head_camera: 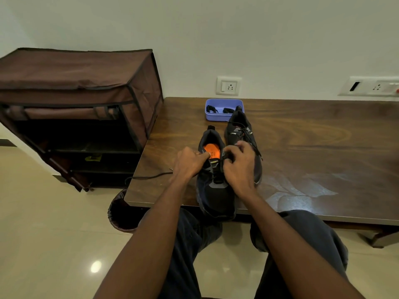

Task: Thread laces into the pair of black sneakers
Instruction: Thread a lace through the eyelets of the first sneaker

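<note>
Two black sneakers stand side by side on the wooden table [302,152]. The near sneaker [216,190] has an orange insole and its toe overhangs the table's front edge. My left hand [190,162] grips its left upper eyelet area and pinches the lace. My right hand [239,167] pinches the black lace at the right eyelets. The lace's loose end [149,176] trails left across the table to its edge. The far sneaker [241,134] lies behind my right hand with a lace through its eyelets.
A purple tray [224,103] with coiled black laces sits at the back by the wall. A brown fabric shoe rack [75,108] stands left of the table. A dark bin [123,212] is under the table's left corner. My knees are below the front edge.
</note>
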`<act>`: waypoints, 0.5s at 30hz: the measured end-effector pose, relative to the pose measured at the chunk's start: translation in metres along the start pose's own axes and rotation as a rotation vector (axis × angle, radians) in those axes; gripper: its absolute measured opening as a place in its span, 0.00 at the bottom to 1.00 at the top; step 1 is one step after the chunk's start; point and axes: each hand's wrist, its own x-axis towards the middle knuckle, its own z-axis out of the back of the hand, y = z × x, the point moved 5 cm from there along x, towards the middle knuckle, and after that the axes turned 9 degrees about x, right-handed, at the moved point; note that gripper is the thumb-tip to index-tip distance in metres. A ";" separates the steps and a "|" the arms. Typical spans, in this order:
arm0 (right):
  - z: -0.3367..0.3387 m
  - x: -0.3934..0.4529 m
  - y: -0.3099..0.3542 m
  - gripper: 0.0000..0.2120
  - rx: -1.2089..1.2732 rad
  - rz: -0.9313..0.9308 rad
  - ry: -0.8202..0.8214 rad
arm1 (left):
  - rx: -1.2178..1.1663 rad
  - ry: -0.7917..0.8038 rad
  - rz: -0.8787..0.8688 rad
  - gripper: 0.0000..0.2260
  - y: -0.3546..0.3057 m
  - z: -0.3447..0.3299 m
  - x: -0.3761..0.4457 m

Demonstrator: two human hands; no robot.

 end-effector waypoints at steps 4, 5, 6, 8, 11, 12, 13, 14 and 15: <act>-0.024 -0.008 0.002 0.11 -0.191 0.096 0.311 | -0.002 0.005 -0.017 0.21 0.000 -0.002 -0.001; -0.024 -0.008 0.003 0.11 -0.217 0.104 0.308 | 0.001 -0.002 -0.021 0.21 -0.001 -0.002 -0.001; -0.024 -0.007 0.004 0.11 -0.236 0.120 0.300 | 0.006 -0.010 -0.021 0.21 -0.001 -0.002 0.000; -0.021 -0.006 0.007 0.09 -0.200 0.086 0.279 | 0.016 -0.017 -0.016 0.21 -0.001 -0.002 0.000; -0.014 -0.001 -0.004 0.08 -0.012 -0.202 0.159 | 0.011 -0.009 -0.008 0.18 0.000 -0.002 0.002; -0.011 0.000 -0.012 0.08 0.101 -0.338 0.073 | 0.000 -0.009 -0.004 0.17 0.000 -0.002 0.002; -0.007 0.001 -0.020 0.09 0.244 -0.470 -0.034 | -0.005 -0.013 -0.001 0.17 0.001 -0.001 0.003; -0.002 0.003 -0.028 0.09 0.353 -0.571 -0.160 | -0.006 -0.020 0.003 0.17 0.001 -0.001 0.003; 0.006 0.005 -0.034 0.08 0.393 -0.636 -0.267 | -0.009 -0.026 0.007 0.17 0.002 -0.001 0.004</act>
